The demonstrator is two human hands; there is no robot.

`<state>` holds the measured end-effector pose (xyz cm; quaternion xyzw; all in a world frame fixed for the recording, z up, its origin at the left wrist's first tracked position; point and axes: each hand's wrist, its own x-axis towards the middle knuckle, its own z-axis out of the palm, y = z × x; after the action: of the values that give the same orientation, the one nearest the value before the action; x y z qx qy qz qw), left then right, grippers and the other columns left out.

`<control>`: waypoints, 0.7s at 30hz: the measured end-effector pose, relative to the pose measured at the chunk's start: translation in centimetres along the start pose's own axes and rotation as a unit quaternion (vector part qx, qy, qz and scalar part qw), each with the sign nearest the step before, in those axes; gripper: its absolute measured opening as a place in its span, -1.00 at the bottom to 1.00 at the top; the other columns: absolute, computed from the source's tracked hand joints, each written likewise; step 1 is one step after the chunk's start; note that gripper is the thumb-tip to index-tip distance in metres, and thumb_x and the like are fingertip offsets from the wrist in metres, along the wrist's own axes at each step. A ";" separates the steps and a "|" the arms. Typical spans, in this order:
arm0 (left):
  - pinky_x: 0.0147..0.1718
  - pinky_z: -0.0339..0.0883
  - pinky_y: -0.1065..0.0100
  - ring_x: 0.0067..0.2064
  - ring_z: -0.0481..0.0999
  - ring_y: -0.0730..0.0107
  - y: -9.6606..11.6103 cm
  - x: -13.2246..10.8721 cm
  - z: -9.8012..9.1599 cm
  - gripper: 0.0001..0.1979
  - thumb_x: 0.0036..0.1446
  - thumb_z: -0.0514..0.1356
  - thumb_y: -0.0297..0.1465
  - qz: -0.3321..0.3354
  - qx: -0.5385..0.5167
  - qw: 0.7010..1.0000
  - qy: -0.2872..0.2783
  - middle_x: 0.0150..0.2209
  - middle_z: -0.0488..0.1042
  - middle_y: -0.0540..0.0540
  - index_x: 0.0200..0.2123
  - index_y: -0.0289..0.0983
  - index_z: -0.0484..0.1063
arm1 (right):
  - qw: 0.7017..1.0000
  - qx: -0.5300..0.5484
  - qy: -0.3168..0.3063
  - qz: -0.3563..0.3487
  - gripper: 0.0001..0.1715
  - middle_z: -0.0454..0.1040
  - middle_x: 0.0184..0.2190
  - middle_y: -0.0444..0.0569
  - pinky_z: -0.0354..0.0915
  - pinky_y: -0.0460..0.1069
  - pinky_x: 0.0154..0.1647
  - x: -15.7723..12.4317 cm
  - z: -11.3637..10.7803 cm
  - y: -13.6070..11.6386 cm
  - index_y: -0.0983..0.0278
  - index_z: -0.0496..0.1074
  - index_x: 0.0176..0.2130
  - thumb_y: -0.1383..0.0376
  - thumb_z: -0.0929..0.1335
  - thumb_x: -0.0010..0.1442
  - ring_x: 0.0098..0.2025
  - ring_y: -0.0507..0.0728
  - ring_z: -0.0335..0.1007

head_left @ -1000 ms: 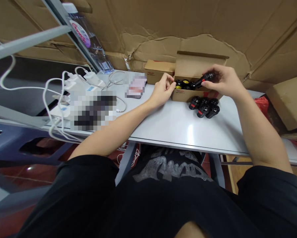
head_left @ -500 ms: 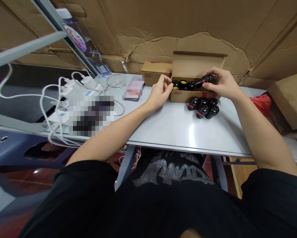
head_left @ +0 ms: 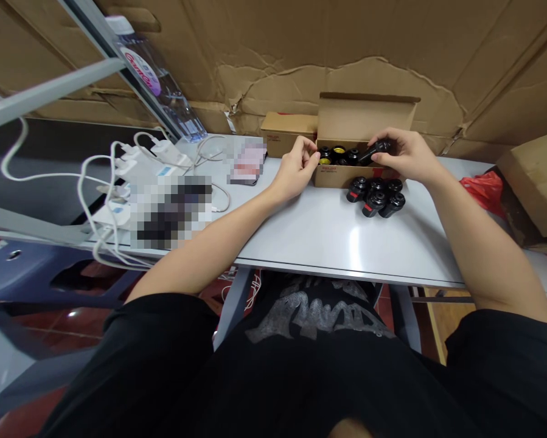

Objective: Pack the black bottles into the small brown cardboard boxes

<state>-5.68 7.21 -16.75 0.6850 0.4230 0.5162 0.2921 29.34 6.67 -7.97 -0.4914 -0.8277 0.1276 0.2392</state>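
Note:
An open cardboard box (head_left: 341,177) stands at the back of the white table, its lid raised. Inside are several black cylindrical pieces (head_left: 353,156), some showing yellow rings at the top. My left hand (head_left: 296,167) is closed at the box's front left corner, thumb and fingertips pinching its edge. Over the right part of the box, my right hand (head_left: 405,155) grips a long black cylinder (head_left: 377,149) with a wider ribbed end. That cylinder tilts, its narrow end pointing down and left into the box. In front of the box several short black cylinders (head_left: 374,202) stand clustered, some with red marks.
A second cardboard box (head_left: 286,135) sits to the left, near a phone (head_left: 248,163). Chargers and white cables (head_left: 131,164), a water bottle (head_left: 159,79) and a metal shelf frame (head_left: 49,88) occupy the left. On the right are a red plastic bag (head_left: 483,190) and a carton (head_left: 535,182).
My right hand has shifted slightly left, and the long black cylinder now tilts more steeply and sits lower into the box. My left hand stays at the box corner.

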 end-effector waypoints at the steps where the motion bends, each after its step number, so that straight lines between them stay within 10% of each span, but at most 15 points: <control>1: -0.01 0.44 0.07 -0.26 0.46 0.19 0.0 0.0 0.0 -0.72 0.58 0.54 -0.10 0.002 0.002 1.000 0.000 -0.38 0.36 0.08 0.00 -0.05 0.55 | 1.000 0.003 0.006 -0.004 -0.37 0.83 0.09 0.11 0.71 0.35 0.13 0.0 0.1 0.1 0.09 0.77 0.29 -0.13 0.50 0.42 0.11 0.53 0.80; 21: -0.06 0.51 0.13 -0.28 0.49 0.24 -2.9 0.6 -0.1 -0.59 0.74 0.36 0.13 0.079 0.051 0.995 -0.012 -0.36 0.40 0.08 0.14 -0.09 0.54 | 0.969 0.243 0.032 0.006 -0.10 0.87 0.00 0.16 0.89 0.54 0.10 0.2 1.4 2.2 0.10 0.89 0.16 -0.19 0.94 -0.02 0.20 0.74 0.86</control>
<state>-6.51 9.07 -18.90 0.7367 0.3902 0.5066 0.2201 30.15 7.96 -10.11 -0.4269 -0.7608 0.3105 0.3776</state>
